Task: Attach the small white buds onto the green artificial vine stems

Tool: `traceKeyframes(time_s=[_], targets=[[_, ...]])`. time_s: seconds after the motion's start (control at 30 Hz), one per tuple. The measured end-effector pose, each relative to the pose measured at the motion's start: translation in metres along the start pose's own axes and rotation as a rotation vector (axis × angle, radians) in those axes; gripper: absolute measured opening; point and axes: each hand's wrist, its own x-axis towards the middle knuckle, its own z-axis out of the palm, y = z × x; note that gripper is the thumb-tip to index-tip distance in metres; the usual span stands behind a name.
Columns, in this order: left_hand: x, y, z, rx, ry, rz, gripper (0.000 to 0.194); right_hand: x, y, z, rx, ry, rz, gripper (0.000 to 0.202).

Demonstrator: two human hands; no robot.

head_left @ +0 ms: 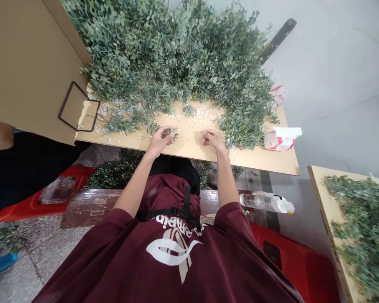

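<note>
My left hand [161, 141] pinches a small sprig of green artificial leaves [175, 134] just above the front edge of the wooden table [189, 145]. To its right, my right hand [212, 139] has its fingers curled together, thumb against fingertips; anything between them is too small to make out. Small white-pink pieces [202, 118] lie scattered on the board beyond both hands. A loose leaf sprig [188, 110] rests among them. Behind, a large heap of artificial greenery [177, 50] covers the back of the table and reaches forward beside my right hand.
A red-and-white packet [281, 139] stands at the table's right. Cardboard [28, 63] and a black wire frame [78, 107] are at the left, near another person's arm [0, 134]. A plastic bottle [265, 202] lies on the bench below. More greenery [363, 223] covers a second table.
</note>
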Motion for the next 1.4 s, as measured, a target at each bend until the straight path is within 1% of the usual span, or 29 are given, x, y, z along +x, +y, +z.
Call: traceKeyframes(time_s=[0.17, 0.37, 0.5, 0.63, 0.8, 0.93, 1.07, 1.2, 1.4], targets=[[0.000, 0.000, 0.002, -0.010, 0.010, -0.012, 0.037, 0.001, 0.009, -0.007, 0.194, 0.012, -0.074, 0.034], [0.000, 0.000, 0.002, -0.059, 0.014, -0.014, 0.037, -0.001, 0.011, -0.010, 0.335, 0.040, -0.107, 0.033], [-0.001, 0.000, 0.001, -0.065, 0.020, -0.041, 0.035, -0.003, 0.012, -0.009, 0.310, 0.034, -0.102, 0.031], [0.000, -0.002, 0.000, -0.007, -0.003, -0.045, 0.029, -0.002, 0.014, -0.009, 0.256, 0.051, -0.104, 0.030], [0.000, -0.004, -0.001, 0.075, -0.027, -0.049, 0.024, -0.001, 0.015, -0.008, 0.266, 0.082, -0.092, 0.031], [-0.001, 0.002, 0.002, 0.131, -0.031, -0.092, 0.020, 0.001, 0.017, -0.006, 0.262, 0.100, -0.101, 0.029], [-0.002, 0.007, 0.006, 0.149, -0.020, -0.113, 0.023, 0.002, 0.017, -0.004, 0.243, 0.123, -0.106, 0.029], [-0.003, 0.008, 0.005, 0.203, -0.028, -0.085, 0.027, 0.002, 0.017, -0.002, 0.207, 0.144, -0.110, 0.032], [-0.002, 0.007, 0.004, 0.231, -0.057, 0.001, 0.032, 0.000, 0.015, 0.004, 0.168, 0.158, -0.121, 0.028]])
